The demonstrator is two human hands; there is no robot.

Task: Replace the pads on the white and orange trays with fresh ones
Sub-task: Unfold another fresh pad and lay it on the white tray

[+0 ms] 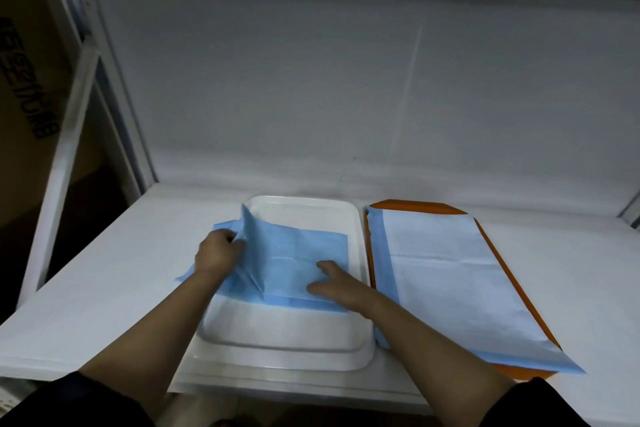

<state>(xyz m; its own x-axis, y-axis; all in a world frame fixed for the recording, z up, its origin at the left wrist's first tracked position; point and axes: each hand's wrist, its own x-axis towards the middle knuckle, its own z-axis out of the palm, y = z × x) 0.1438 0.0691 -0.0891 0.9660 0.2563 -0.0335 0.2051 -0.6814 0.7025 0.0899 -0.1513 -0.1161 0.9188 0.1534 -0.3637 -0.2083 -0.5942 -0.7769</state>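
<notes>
- Centrally, white tray [301, 336]: on the white counter [104, 288], long axis running away from the viewer.
- Folded blue pad [294, 253]: lies across the tray's middle, its left edge overhanging the rim; one fold lifted upright.
- Left hand [218, 253]: grip closed, pinching the pad's raised fold.
- Right hand [334, 284]: fingers straight, pressing flat on the pad's near right part.
- Orange tray [408, 207]: just beside the white tray on its right, same long axis.
- Spread blue pad [450, 281]: covers the orange tray lengthwise, near end overhanging.
</notes>
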